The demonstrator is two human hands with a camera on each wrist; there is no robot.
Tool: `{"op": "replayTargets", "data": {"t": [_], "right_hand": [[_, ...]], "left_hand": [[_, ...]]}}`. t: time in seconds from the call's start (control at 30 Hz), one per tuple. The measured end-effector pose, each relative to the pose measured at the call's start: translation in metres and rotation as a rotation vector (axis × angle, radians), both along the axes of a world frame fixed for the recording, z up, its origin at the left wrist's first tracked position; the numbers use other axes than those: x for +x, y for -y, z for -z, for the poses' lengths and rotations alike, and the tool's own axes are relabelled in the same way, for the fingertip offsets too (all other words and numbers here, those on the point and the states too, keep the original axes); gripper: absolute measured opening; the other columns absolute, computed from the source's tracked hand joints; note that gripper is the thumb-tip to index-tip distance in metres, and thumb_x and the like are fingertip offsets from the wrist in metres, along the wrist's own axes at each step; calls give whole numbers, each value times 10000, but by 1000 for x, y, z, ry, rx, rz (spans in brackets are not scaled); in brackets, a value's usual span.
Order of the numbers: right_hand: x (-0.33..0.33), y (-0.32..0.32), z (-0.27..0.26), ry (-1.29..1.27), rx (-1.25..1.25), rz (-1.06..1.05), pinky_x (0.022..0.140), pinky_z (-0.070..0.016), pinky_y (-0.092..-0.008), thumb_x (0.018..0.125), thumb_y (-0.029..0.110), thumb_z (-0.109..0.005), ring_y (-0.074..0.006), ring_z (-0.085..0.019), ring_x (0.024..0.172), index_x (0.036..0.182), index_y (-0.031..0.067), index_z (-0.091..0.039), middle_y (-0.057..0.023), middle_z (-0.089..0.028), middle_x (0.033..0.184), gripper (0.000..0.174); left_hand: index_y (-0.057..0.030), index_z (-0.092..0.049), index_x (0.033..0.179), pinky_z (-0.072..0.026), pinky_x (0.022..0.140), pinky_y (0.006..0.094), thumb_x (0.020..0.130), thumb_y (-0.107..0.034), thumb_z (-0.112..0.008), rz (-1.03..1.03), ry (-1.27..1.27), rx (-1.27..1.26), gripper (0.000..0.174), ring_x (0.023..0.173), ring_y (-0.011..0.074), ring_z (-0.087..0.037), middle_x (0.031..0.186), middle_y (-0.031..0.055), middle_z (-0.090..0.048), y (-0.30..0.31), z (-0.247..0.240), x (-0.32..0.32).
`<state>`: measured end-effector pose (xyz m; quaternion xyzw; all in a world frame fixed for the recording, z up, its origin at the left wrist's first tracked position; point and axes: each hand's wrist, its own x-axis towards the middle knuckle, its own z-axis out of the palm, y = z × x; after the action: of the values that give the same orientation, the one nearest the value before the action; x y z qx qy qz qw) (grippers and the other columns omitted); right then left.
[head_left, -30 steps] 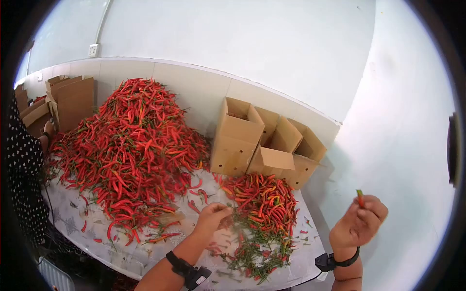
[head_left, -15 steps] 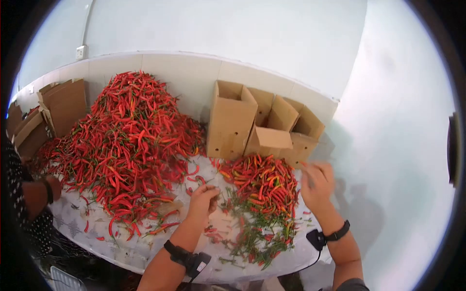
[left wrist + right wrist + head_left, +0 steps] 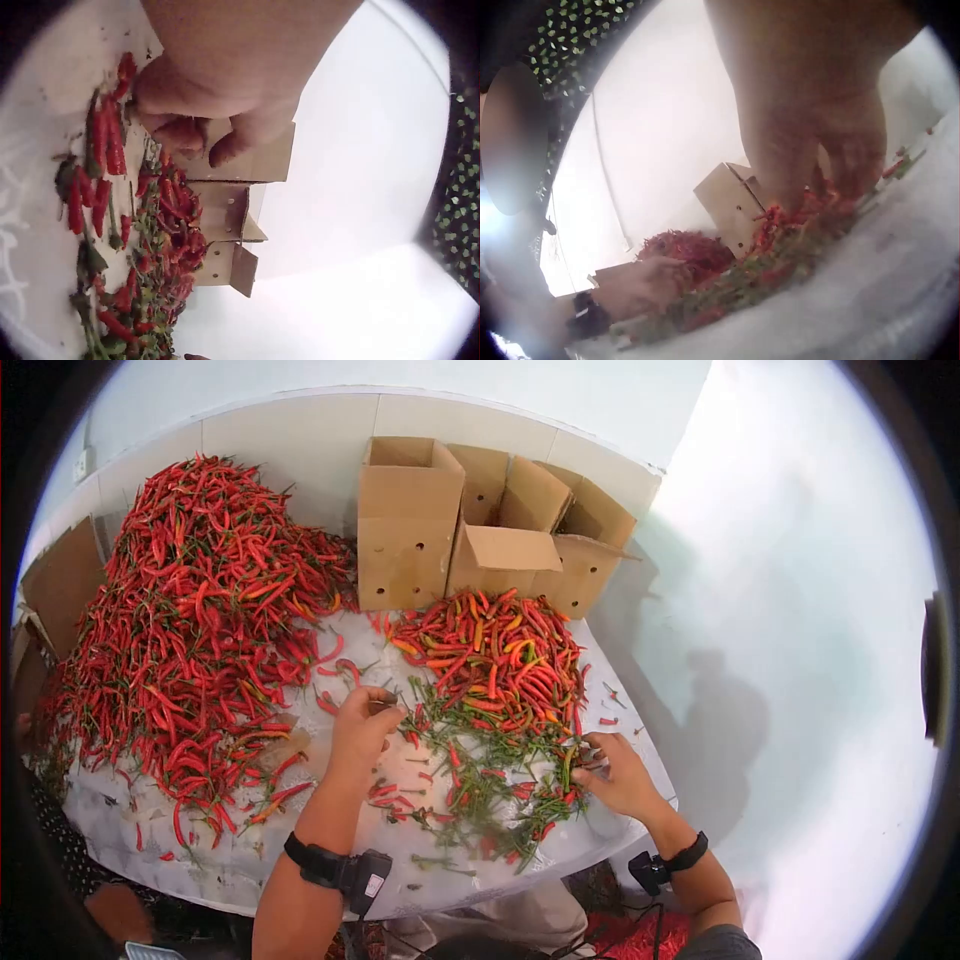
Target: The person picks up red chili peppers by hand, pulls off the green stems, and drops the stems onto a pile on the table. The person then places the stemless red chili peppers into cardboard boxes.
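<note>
In the head view my left hand [image 3: 362, 732] hovers over the table between two chilli piles, fingers loosely bent and thumb apart. The left wrist view shows that hand [image 3: 214, 112] with a gap between its fingertips and no chilli visible in it. My right hand [image 3: 615, 778] reaches to the right edge of the smaller pile of stemless-looking chillies [image 3: 500, 650], at the green stems [image 3: 500, 760]. Blurred in the right wrist view, the right hand [image 3: 817, 142] points its fingers down at the red chillies [image 3: 772, 232]; any grip is hidden.
A large heap of red chillies [image 3: 200, 610] stands at the left. Cardboard boxes [image 3: 408, 520] line the back by the wall [image 3: 310, 450]. Loose chillies and stem bits lie along the white table [image 3: 250, 880]. Another person's arm [image 3: 118, 912] shows at lower left.
My right hand has come down and left from beside the table to the smaller pile; the chilli it held earlier is no longer visible. The head view has shifted, tilting downward and to the right.
</note>
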<state>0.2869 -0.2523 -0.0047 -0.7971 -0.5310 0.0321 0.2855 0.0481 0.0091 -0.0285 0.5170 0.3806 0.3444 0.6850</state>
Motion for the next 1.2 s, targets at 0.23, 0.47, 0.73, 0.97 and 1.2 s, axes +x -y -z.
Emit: {"op": "replayTargets", "data": {"t": [0.23, 0.47, 0.73, 0.97, 1.2], "right_hand": [[-12, -9, 9, -151, -3, -205, 763, -518, -338, 800, 67, -680, -245, -626, 858, 1097, 58, -612, -106, -602, 972, 306], [-12, -10, -2, -387, 181, -148, 742, -531, -306, 824, 5, -645, -174, -627, 890, 1008, 29, -638, -83, -642, 999, 186], [1, -25, -11, -745, 206, -76, 603, -502, -234, 877, 63, -635, -88, -600, 654, 990, -12, -624, -34, -642, 809, 136], [11, -31, -3, -758, -23, -116, 681, -498, -242, 899, 51, -592, -106, -615, 758, 1005, -1, -615, -31, -646, 857, 120], [-1, -43, -5, -718, 99, -330, 767, -478, -259, 889, 65, -627, -95, -581, 858, 1043, 16, -597, -25, -614, 935, 164]], "left_hand": [[-16, -612, 938, -470, 676, 245, 768, -69, -710, -25, 15, 434, 203, 765, 94, -573, 831, 10, -617, -8, 20, 3], [-17, -632, 958, -470, 658, 251, 765, -72, -711, 67, -32, 462, 216, 728, 123, -585, 831, 30, -632, 3, 10, 4], [-67, -660, 985, -460, 800, 376, 701, -29, -700, 392, -346, 1263, 289, 900, 300, -566, 930, 110, -589, 39, -4, 6], [-57, -660, 909, -450, 805, 396, 716, -51, -698, 500, -479, 1202, 197, 897, 320, -560, 909, 107, -596, 42, -11, 6], [-25, -656, 921, -460, 782, 353, 800, -146, -701, 474, -213, 935, 176, 863, 255, -595, 897, 101, -615, 54, -15, 13]]}}
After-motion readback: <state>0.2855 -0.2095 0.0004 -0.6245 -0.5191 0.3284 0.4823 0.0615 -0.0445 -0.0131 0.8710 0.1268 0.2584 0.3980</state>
